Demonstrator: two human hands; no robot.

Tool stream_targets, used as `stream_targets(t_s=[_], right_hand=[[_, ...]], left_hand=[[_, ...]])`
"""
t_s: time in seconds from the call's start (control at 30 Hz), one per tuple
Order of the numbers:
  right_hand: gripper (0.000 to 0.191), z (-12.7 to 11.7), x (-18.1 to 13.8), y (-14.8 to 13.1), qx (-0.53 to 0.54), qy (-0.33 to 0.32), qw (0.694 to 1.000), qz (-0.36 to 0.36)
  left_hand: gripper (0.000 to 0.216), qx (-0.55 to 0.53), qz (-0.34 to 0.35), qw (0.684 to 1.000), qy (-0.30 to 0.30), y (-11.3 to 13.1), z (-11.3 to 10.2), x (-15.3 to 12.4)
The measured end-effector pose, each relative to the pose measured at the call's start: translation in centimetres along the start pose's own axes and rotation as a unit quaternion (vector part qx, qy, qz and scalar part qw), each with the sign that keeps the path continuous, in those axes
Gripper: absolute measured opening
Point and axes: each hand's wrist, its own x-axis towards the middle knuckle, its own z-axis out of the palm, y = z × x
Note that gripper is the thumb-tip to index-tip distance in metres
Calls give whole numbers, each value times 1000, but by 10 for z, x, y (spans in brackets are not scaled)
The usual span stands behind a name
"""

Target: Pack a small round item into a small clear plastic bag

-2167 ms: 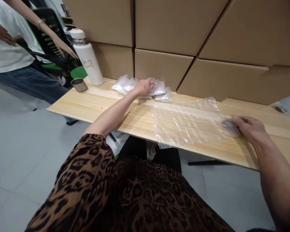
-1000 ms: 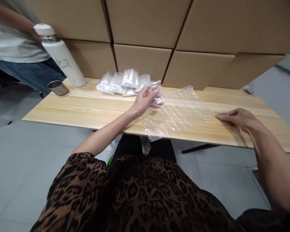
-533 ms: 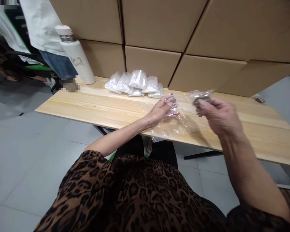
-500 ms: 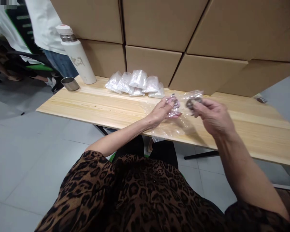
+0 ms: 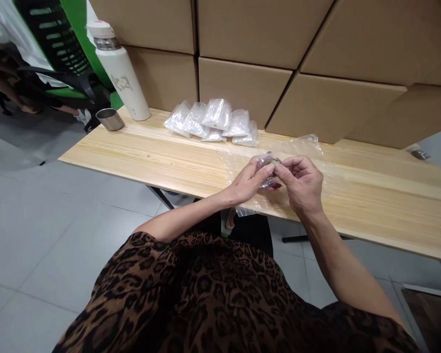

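Over the table's front half, my left hand (image 5: 250, 180) is closed around a small clear plastic packet (image 5: 265, 161) with dark and pinkish contents I cannot make out. My right hand (image 5: 302, 185) meets it from the right, thumb and forefinger pinched at the packet's edge; what lies between those fingertips is mostly hidden. A bit of red shows just under the packet. Beneath both hands a large clear plastic bag (image 5: 238, 164) lies flat on the wooden table (image 5: 161, 166), part of it hanging over the front edge.
Several filled clear packets (image 5: 216, 115) are heaped behind my hands, against stacked cardboard boxes (image 5: 242, 81). A white bottle (image 5: 127, 81) and a metal cup (image 5: 110, 119) stand at the left. A small packet (image 5: 419, 153) lies far right. A person sits beyond a green-and-black chair (image 5: 64, 49).
My right hand has moved left to the packet in my left hand, bringing along the dark small items it held. The standing person at the left has gone from view.
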Motion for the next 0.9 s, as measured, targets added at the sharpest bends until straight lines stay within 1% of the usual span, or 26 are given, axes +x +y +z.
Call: stream_targets(t_s=[0.07,0.13,0.2,0.3,0.4,0.47,0.53,0.6,0.67,0.7,0.73,0.77,0.83,0.87,0.9], right_hand=[[57,0,-6,0,17,2,1000,5],[60,-1,-12,2,26,-13,999,14],[56,-2,-17,4,35,-37,998,20],[47,-6,-23,7,48,-68,996,15],[41,-13,-27,7,67,-118,990,26],[37,-18,-28,5,89,-163,981,50],[35,-22,-27,2,107,-198,971,77],[33,-27,-23,-1,120,-196,969,93],[31,-34,-13,1,128,-158,974,102],[30,-40,-7,3,129,-122,978,108],[27,-47,-1,8,126,-80,982,117],[25,-55,4,13,120,-35,984,128],[23,-74,10,27,112,53,981,148],[24,-84,10,33,109,86,978,154],[27,-93,7,38,108,108,976,158]], left_hand=[[57,59,26,998,3,-2,-1,-1],[60,122,56,991,17,-2,-2,-3],[64,182,88,979,25,-2,-5,-6],[68,235,105,966,-1,-2,-12,-9],[63,248,98,963,-35,0,-16,-13],[62,244,88,964,-53,3,-17,-14],[66,236,72,967,-72,6,-16,-16],[74,243,41,966,-82,12,-15,-18],[83,294,3,953,-80,18,-13,-20],[87,339,-9,937,-80,21,-12,-21],[90,394,-13,915,-85,22,-11,-23],[92,456,-13,884,-100,23,-10,-24],[90,569,-13,808,-152,21,-9,-29],[85,610,-16,770,-184,19,-9,-32],[77,638,-19,739,-214,16,-9,-35]])
